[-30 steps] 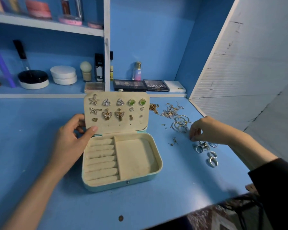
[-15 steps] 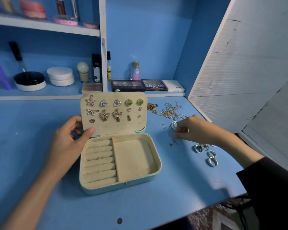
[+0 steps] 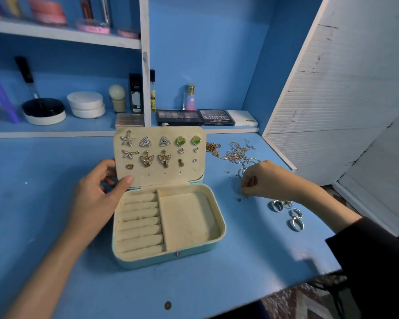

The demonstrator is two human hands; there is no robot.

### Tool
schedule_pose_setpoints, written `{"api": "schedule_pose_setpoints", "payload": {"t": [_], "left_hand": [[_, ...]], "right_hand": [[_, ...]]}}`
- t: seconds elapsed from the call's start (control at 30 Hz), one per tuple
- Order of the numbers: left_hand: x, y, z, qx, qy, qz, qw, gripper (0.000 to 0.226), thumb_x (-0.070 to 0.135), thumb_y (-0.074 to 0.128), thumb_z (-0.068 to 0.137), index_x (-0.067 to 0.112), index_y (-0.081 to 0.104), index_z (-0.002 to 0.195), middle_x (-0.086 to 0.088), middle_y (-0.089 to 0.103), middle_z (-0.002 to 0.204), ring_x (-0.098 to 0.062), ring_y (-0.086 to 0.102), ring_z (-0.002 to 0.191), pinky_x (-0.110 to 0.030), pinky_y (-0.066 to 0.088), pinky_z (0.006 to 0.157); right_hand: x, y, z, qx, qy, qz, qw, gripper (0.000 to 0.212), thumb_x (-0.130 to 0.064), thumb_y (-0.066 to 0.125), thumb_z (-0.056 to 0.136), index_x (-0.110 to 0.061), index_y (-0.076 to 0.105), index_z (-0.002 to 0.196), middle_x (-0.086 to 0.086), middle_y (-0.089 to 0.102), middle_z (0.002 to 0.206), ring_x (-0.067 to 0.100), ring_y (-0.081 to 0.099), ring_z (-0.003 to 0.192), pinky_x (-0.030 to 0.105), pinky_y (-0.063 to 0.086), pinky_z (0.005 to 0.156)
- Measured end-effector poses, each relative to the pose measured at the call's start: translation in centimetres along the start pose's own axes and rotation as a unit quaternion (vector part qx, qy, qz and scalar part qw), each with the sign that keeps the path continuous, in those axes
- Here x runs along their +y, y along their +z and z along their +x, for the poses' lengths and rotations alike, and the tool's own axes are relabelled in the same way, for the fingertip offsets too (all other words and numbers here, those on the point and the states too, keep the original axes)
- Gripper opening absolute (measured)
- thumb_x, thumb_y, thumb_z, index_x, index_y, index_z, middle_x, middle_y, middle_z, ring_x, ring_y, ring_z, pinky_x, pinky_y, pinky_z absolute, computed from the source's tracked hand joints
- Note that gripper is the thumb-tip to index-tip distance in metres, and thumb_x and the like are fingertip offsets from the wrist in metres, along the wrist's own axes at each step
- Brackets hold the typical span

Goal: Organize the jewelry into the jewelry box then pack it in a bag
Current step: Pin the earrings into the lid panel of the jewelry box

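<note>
While lid (image 3: 171,179) gripped (left hand (image 3: 95,194)), right hand (image 3: 265,180) neared box (image 3: 222,229).

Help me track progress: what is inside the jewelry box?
Earrings are pinned on the lid; the ring rolls and compartment hold nothing visible. The left hand covers the lid's left edge.

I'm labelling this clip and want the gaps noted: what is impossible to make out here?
Head view: whether the right hand pinches a piece; its curled fingers hide it.
Head view: fingers of the left hand behind the jewelry box lid; the lid hides them.
Head view: the tangled chains; too fine to count.
Head view: top-shelf jars; blurred, cut off by the top edge.
</note>
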State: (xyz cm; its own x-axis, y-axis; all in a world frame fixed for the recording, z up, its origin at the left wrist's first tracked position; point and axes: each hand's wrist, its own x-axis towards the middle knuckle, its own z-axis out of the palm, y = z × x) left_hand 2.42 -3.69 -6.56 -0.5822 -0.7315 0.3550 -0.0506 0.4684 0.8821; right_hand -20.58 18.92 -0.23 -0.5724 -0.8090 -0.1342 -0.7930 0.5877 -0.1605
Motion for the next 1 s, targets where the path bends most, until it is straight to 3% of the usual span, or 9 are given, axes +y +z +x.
{"api": "schedule_pose_setpoints", "payload": {"t": [0.13, 0.4, 0.5, 0.6, 0.73, 0.83, 0.93, 1.0], "left_hand": [[0.1, 0.0, 0.0, 0.0, -0.003, 0.001, 1.0, 0.018, 0.012, 0.069, 0.083, 0.027, 0.06, 0.088, 0.025, 0.065, 0.085, -0.008, 0.055, 0.068, -0.032, 0.048, 0.065], [-0.1, 0.0, 0.1, -0.008, -0.004, -0.015, 1.0, 0.019, 0.013, 0.071, 0.083, 0.029, 0.061, 0.088, 0.025, 0.066, 0.081, 0.0, 0.053, 0.066, -0.026, 0.046, 0.066], [0.3, -0.1, 0.0, -0.008, -0.007, -0.036, 0.999, 0.017, 0.018, 0.071, 0.08, 0.03, 0.062, 0.087, 0.025, 0.066, 0.08, 0.001, 0.052, 0.065, -0.014, 0.043, 0.062], [0.3, -0.1, 0.1, 0.002, -0.007, -0.033, 0.999, 0.013, 0.028, 0.064, 0.073, 0.035, 0.061, 0.084, 0.025, 0.066, 0.077, 0.001, 0.051, 0.064, -0.013, 0.04, 0.061], [0.4, 0.0, 0.1, 0.003, -0.001, -0.041, 0.999, 0.027, 0.006, 0.068, 0.082, 0.033, 0.061, 0.083, 0.027, 0.064, 0.073, 0.002, 0.05, 0.063, -0.011, 0.039, 0.061], [0.2, -0.2, 0.1, -0.013, 0.007, -0.041, 0.999, 0.022, 0.012, 0.065, 0.083, 0.033, 0.064, 0.087, 0.022, 0.067, 0.078, 0.001, 0.051, 0.065, -0.013, 0.04, 0.062], [0.1, -0.3, 0.2, -0.013, 0.002, -0.044, 0.999, 0.022, 0.01, 0.064, 0.083, 0.031, 0.066, 0.088, 0.022, 0.068, 0.079, 0.002, 0.053, 0.065, -0.011, 0.039, 0.062], [0.2, -0.2, 0.2, -0.015, -0.003, -0.041, 0.999, 0.022, 0.007, 0.065, 0.083, 0.028, 0.067, 0.089, 0.021, 0.068, 0.078, 0.003, 0.053, 0.065, -0.009, 0.037, 0.06]], "right_hand": [[-0.3, -1.0, 0.2, 0.041, -0.028, 0.122, 0.991, 0.005, -0.016, 0.069, 0.08, -0.019, 0.069, 0.076, -0.011, 0.065, 0.07, 0.002, 0.054, 0.062, 0.016, 0.045, 0.065], [-5.8, -1.7, -0.1, 0.049, -0.143, 0.279, 0.948, 0.009, -0.012, 0.069, 0.084, -0.021, 0.07, 0.083, 0.003, 0.067, 0.076, -0.001, 0.05, 0.06, 0.007, 0.036, 0.057], [-8.9, 0.0, 0.1, 0.061, -0.196, 0.292, 0.934, 0.013, -0.009, 0.068, 0.083, -0.022, 0.069, 0.082, -0.004, 0.06, 0.068, 0.002, 0.049, 0.062, 0.009, 0.037, 0.06], [-11.6, 2.1, 0.9, 0.097, -0.228, 0.265, 0.932, 0.006, -0.008, 0.068, 0.082, -0.013, 0.071, 0.085, -0.013, 0.053, 0.067, 0.002, 0.049, 0.064, 0.009, 0.036, 0.062], [-14.1, 4.2, 2.4, 0.16, -0.245, 0.249, 0.923, 0.008, -0.01, 0.069, 0.08, -0.015, 0.071, 0.086, -0.016, 0.054, 0.073, 0.003, 0.049, 0.067, 0.019, 0.041, 0.068], [-15.2, 4.9, 3.2, 0.194, -0.248, 0.245, 0.917, 0.009, -0.016, 0.068, 0.079, -0.018, 0.071, 0.087, -0.021, 0.05, 0.071, -0.004, 0.046, 0.064, 0.029, 0.045, 0.068], [-15.7, 5.1, 3.8, 0.219, -0.247, 0.244, 0.912, 0.011, -0.019, 0.065, 0.078, -0.02, 0.071, 0.087, -0.027, 0.047, 0.069, -0.011, 0.046, 0.065, 0.021, 0.04, 0.066], [-15.9, 5.2, 4.0, 0.226, -0.247, 0.243, 0.91, 0.012, -0.02, 0.065, 0.078, -0.021, 0.072, 0.087, -0.027, 0.048, 0.072, -0.007, 0.047, 0.066, 0.019, 0.038, 0.066]]}}
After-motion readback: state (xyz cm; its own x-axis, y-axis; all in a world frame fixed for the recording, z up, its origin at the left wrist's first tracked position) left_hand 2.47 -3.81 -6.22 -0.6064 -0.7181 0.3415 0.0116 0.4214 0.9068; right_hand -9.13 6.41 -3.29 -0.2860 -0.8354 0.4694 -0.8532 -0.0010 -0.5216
